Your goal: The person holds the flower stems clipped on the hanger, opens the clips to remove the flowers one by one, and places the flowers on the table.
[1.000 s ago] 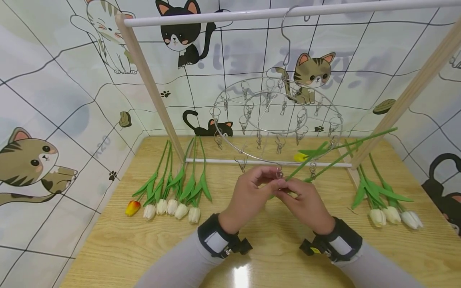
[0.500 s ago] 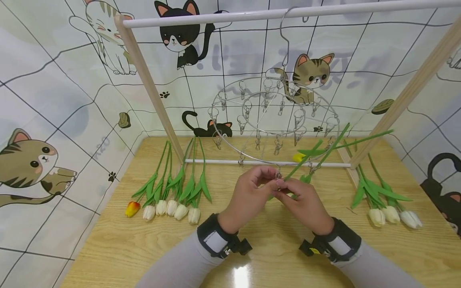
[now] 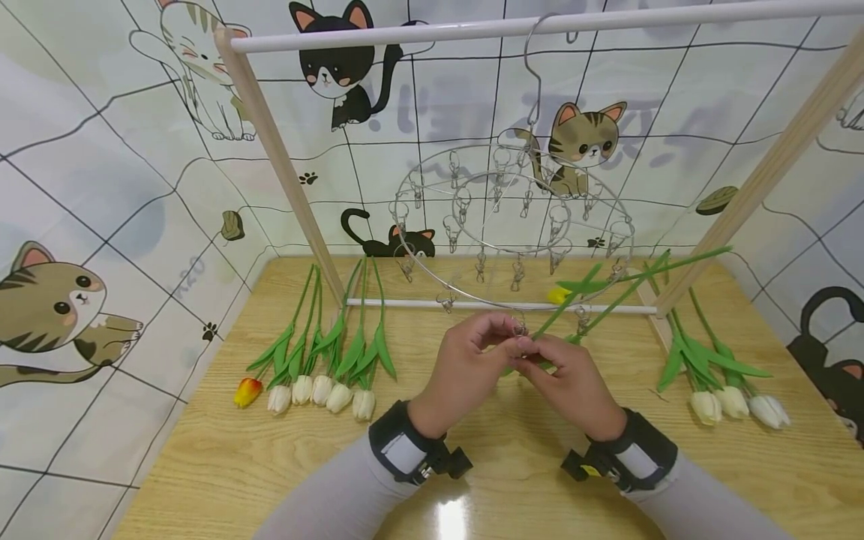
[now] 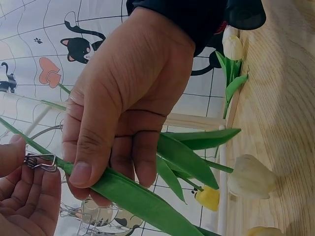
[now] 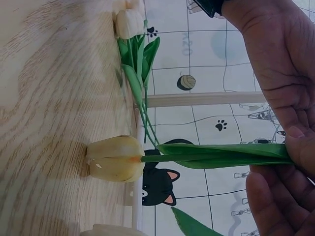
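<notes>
A round wire clip hanger (image 3: pixel 509 250) hangs by its hook from a white rail. My left hand (image 3: pixel 466 367) pinches one of its metal clips (image 4: pixel 42 161) at the near rim. Close beside it, my right hand (image 3: pixel 574 379) pinches the stem and leaf of a white tulip (image 5: pixel 115 160), whose head points down. In the left wrist view, that stem passes by the clip's tip; whether the jaws grip it I cannot tell. Another white tulip (image 4: pixel 251 177) hangs head down to the right of the hands. The fingertips partly hide each other in the head view.
Several white tulips (image 3: pixel 337 397) and one red-yellow tulip (image 3: pixel 248 391) lie left on the wooden table (image 3: pixel 223 472). More white tulips (image 3: pixel 736 403) lie right. A yellow tulip (image 3: pixel 559 295) is behind the hanger. Wooden posts (image 3: pixel 277 157) carry the white rail (image 3: pixel 405 33).
Both hands stay almost in place, fingertips together. The green stem right of them swings upward, then back down. The hanger's ring drifts slightly left.
</notes>
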Motion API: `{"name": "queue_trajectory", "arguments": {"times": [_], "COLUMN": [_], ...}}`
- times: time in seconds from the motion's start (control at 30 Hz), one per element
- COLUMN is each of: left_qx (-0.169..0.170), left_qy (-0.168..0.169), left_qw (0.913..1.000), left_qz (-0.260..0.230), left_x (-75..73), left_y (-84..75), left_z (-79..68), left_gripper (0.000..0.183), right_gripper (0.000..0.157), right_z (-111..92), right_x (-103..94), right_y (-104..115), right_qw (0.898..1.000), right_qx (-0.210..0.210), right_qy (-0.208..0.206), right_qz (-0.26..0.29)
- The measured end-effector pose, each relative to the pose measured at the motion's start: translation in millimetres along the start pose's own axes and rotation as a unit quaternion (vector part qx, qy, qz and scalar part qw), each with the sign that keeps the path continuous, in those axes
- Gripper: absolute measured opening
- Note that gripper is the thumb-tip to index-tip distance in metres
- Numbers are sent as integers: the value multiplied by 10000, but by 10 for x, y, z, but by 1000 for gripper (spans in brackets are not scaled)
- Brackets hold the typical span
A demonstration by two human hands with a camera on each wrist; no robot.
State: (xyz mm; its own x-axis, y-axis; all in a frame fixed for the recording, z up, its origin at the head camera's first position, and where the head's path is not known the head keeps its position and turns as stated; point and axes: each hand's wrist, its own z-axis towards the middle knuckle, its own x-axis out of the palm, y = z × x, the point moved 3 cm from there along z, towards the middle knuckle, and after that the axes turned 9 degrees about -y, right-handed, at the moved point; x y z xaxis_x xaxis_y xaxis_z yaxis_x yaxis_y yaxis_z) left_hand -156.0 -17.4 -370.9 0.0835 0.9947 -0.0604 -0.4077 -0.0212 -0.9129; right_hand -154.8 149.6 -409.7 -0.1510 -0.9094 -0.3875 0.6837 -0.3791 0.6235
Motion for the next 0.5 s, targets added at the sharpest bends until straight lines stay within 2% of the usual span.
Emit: {"name": "queue_trajectory", "arguments": {"times": [0.27, 0.5], "left_qx": [10, -344], "left_qy": [-15, 18], "left_qw": [10000, 9979], "left_qz": [-76, -544], "left_x": [-11, -25], "left_y": [-12, -27], "left_z": [8, 8], "left_gripper": [11, 16], "right_gripper": [35, 32], "right_z": [-2, -25], "right_x": [-17, -50], "right_y": [-4, -15], "right_qw": [9999, 9993], "right_qx": [-11, -17], "right_qy": [29, 171], "right_qz": [134, 335]}}
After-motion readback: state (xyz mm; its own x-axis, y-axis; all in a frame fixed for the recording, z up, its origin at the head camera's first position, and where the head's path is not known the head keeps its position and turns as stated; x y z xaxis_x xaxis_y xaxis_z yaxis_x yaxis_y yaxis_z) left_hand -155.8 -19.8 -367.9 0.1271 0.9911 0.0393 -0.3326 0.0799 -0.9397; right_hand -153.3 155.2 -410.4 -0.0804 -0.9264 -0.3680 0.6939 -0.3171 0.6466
